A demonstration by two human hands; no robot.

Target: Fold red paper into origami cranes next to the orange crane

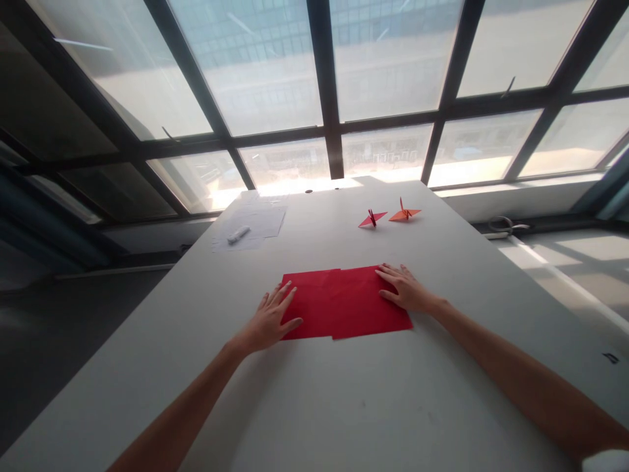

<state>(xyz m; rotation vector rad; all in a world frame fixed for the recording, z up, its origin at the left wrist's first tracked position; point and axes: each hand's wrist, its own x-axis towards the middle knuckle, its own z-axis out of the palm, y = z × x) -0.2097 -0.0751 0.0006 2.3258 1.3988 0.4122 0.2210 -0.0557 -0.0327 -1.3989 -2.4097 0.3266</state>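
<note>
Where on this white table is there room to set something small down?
Bare tabletop shows between the white sheets and two folded paper figures, and on the near side of the red paper, between the forearms. Crowded: the red paper, where the left hand and right hand rest, and the white sheets, bearing a small white object.

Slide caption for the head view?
Left hand and right hand on red paper, two paper birds beyond on the white table.

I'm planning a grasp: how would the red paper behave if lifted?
The red paper looks thin and flat, so it is probably light and floppy. Its stepped edges suggest separate pieces, which might slip apart if lifted from one side.
</note>
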